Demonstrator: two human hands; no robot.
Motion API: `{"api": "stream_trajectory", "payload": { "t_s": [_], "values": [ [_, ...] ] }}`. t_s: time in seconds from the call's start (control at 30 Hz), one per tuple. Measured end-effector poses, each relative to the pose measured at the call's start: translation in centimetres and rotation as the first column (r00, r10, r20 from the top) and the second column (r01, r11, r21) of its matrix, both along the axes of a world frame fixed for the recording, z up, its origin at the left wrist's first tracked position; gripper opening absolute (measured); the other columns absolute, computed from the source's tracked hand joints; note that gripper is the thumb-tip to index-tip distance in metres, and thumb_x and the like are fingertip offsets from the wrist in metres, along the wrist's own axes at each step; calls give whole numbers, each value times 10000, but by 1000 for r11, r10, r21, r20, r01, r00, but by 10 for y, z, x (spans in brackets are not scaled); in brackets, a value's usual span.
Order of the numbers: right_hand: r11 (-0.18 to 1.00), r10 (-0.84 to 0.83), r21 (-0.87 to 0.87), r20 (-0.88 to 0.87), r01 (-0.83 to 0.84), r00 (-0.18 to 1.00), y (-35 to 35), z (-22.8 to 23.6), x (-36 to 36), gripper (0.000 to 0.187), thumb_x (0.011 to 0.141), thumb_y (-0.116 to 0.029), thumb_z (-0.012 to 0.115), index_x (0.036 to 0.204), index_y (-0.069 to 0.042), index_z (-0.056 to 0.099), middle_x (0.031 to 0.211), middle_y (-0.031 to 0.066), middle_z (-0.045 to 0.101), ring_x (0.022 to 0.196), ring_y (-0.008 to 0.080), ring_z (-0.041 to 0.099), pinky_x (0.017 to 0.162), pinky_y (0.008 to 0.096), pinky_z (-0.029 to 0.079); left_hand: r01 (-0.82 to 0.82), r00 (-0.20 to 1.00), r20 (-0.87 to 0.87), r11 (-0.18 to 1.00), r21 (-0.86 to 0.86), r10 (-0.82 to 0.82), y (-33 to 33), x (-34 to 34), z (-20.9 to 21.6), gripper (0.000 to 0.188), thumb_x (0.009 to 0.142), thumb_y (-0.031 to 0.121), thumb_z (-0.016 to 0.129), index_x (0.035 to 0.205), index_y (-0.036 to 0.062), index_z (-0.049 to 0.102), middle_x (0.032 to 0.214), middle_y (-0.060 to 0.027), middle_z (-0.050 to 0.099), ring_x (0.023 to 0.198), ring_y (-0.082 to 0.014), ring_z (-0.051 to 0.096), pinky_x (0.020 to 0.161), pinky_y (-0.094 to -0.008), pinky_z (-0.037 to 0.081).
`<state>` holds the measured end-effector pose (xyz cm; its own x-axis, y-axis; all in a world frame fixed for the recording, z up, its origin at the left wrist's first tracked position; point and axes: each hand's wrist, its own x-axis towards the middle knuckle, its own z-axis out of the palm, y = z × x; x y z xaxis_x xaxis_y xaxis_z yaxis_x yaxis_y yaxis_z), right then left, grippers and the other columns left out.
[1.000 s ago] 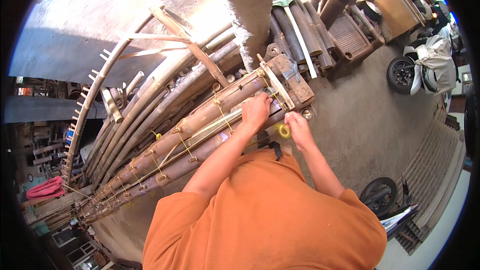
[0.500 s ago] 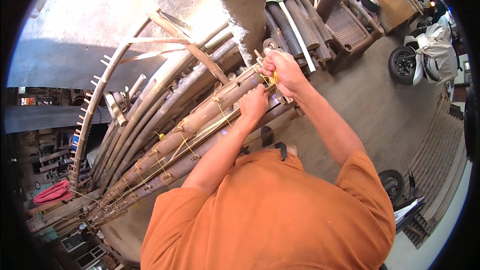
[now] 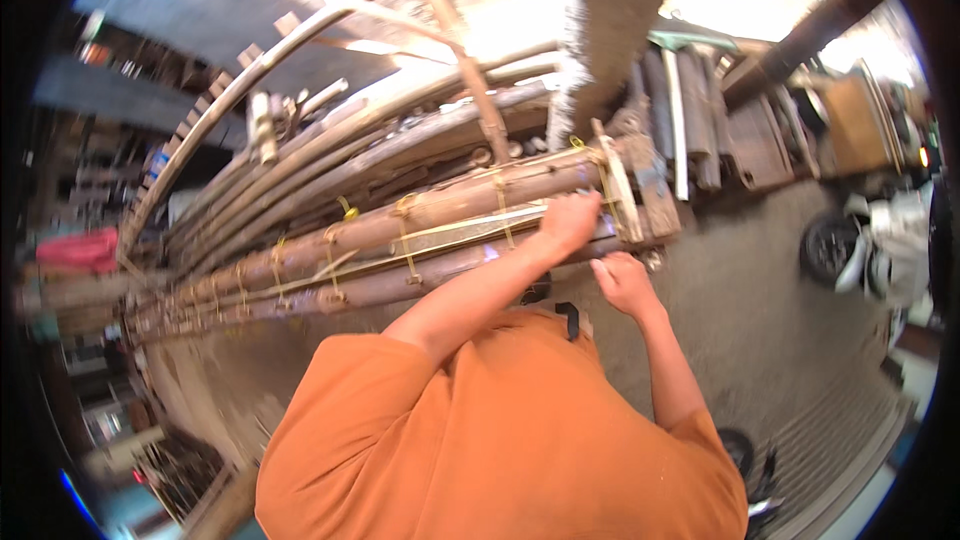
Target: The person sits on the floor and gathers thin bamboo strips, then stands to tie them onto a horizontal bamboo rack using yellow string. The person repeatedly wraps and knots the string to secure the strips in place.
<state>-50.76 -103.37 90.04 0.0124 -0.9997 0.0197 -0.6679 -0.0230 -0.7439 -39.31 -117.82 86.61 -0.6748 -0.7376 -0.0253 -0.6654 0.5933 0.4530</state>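
Observation:
A long frame of two brown bamboo poles [image 3: 455, 208] runs from the far left to its right end in front of me, with several yellow cord ties [image 3: 408, 240] along it. My left hand [image 3: 572, 224] is closed at the gap between the poles, close to the right end; what its fingers grip is hidden. Just below the frame's near pole, my right hand [image 3: 624, 283] is closed with the thumb pointing left. Whatever is in it is too blurred to make out. A pale wooden strip [image 3: 618, 190] crosses the frame beside a wooden end block [image 3: 655, 195].
Long bamboo poles [image 3: 390, 150] lie behind the frame, near a curved pegged bamboo piece [image 3: 215, 100]. A rough pillar [image 3: 620, 30] stands beyond. Short dark tubes [image 3: 700, 125] and a light green T-shaped tool [image 3: 678, 125] are at right, with a covered motorbike [image 3: 885, 245] farther right.
My right hand has come down from the frame's end, where it held yellow cord, to below the near pole. My left hand stays at the frame. The view has turned.

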Motion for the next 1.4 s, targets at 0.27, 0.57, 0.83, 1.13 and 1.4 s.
{"api": "stream_trajectory", "payload": {
  "t_s": [0.27, 0.57, 0.83, 1.13, 1.4],
  "values": [
    [985, 164, 88, -250, -147, 954, -10, 20, 47, 270, 888, -185, 640, 700, 0, 586, 749, 187, 603, 767, 387, 581, 805, 476, 448, -112, 765, -643, 991, -76, 37, 44, 86, 38, 223, 871, 93, 626, 1064, -16, 645, 985, -149, 685, 912, -341, 652, 810, -431, 516],
    [896, 441, 292, -682, -335, 584, -25, 124, 183, 304, 888, -289, 651, 952, 4, 701, 997, 208, 674, 999, 379, 601, 963, 495, 424, -333, 748, -615, 943, -25, 248, 151, 314, 18, 193, 887, 136, 623, 1055, 48, 657, 928, -121, 678, 851, -310, 653, 774, -414, 510],
    [474, 792, 530, 93, -703, 604, -15, 50, 471, 267, 957, -231, 591, 1074, -4, 667, 979, 176, 705, 948, 298, 689, 820, 378, 527, -716, 427, 139, 240, 656, 893, 311, 494, -154, 338, 953, 287, 522, 1178, 53, 616, 1191, -214, 600, 1146, -397, 555, 965, -499, 451],
    [133, 961, 682, 88, -719, 262, -4, -447, 678, 510, 917, -352, 611, 1304, -24, 566, 1265, 206, 616, 1181, 335, 595, 1005, 398, 463, -573, -222, 429, -473, 669, 876, 476, 515, -331, 699, 869, 454, 620, 1397, 45, 414, 1406, -346, 376, 1165, -545, 498, 999, -570, 420],
    [650, 760, 591, -494, -478, 422, -195, -816, 825, 683, 905, -403, 601, 1445, -52, 371, 1384, 287, 456, 1302, 388, 445, 1007, 514, 436, -541, -254, 716, -710, 451, 650, 425, 524, -370, 759, 800, 526, 687, 1437, 223, 406, 1406, -446, 263, 1149, -639, 434, 940, -645, 407]
  ]
}}
